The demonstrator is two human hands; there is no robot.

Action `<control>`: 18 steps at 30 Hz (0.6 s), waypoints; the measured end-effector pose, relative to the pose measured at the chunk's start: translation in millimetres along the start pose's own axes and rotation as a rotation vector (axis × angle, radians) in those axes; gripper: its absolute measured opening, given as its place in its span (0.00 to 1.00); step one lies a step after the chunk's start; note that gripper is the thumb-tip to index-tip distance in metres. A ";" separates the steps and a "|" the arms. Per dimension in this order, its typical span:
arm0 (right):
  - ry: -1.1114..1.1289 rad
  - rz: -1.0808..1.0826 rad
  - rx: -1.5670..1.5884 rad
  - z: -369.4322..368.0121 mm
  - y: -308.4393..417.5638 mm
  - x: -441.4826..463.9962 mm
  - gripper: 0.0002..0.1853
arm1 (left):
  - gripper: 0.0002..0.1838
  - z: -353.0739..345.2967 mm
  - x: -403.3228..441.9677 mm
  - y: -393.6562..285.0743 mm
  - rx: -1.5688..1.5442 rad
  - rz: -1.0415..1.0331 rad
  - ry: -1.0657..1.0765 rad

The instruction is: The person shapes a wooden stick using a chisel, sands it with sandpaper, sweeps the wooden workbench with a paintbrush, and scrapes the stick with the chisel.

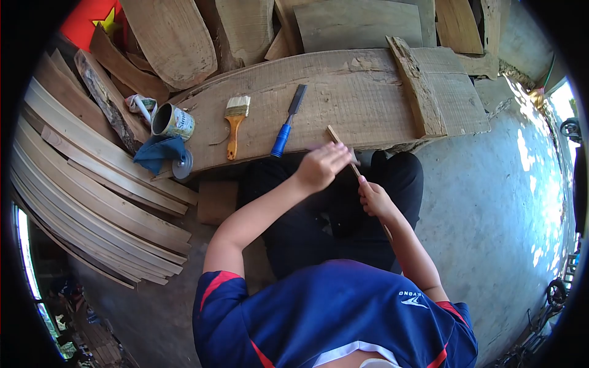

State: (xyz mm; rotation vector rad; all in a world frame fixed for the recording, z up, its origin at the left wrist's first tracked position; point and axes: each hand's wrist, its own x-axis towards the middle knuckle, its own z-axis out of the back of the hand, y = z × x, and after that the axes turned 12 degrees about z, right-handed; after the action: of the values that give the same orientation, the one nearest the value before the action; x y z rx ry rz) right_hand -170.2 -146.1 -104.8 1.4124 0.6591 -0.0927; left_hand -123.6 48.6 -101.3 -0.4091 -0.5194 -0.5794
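My right hand (375, 197) is closed round a thin wooden stick (332, 132), which slants from the bench edge down past my wrist. My left hand (323, 167) lies over the stick's upper part, its fingers together and slightly blurred. A small greyish edge shows by those fingertips; what it is I cannot make out. On the plank bench (362, 92) beyond my hands lie a chisel (288, 122) with a blue handle and a paintbrush (235, 126) with pale bristles.
A tin can (178, 122) lies tilted at the bench's left end beside a blue cloth (156, 152). Long wooden strips (116, 196) are stacked at left. A rough wood piece (417, 92) crosses the bench at right. Boards (359, 26) stand behind it.
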 end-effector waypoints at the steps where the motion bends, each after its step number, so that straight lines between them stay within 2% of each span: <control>1: 0.000 0.001 -0.002 0.7 0.3 1.0 0.25 | 0.11 0.0 -4.0 -6.8 -0.031 -0.059 0.042; 3: 0.011 -0.011 0.009 3.0 -1.9 1.4 0.25 | 0.11 -1.4 -2.5 1.2 0.000 -0.079 0.004; 5: 0.016 -0.013 0.020 3.6 -4.0 1.4 0.25 | 0.12 -1.0 6.3 19.6 0.028 0.083 -0.052; 7: 0.017 -0.005 0.034 4.0 -3.9 3.2 0.25 | 0.11 -3.1 5.7 17.7 -0.010 0.075 -0.049; 10: 0.035 -0.041 0.035 7.9 -2.7 5.0 0.26 | 0.12 -4.1 -3.1 -9.0 -0.033 -0.089 0.026; 14: 0.056 -0.032 0.037 8.7 -4.7 3.2 0.26 | 0.14 -4.5 10.9 24.3 0.039 0.110 -0.046; 17: 0.049 -0.024 0.044 7.0 -2.6 2.3 0.25 | 0.11 -5.5 1.1 -4.8 -0.002 -0.125 0.036; 18: 0.039 -0.016 0.050 6.2 -1.9 2.1 0.25 | 0.11 -5.3 -2.4 -12.7 -0.020 -0.147 0.050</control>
State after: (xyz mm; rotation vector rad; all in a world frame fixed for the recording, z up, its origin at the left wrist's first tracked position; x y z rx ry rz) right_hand -167.0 -151.5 -107.4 1.4605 0.7047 -0.0958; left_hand -131.2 37.2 -104.1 -0.3763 -0.4989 -0.7353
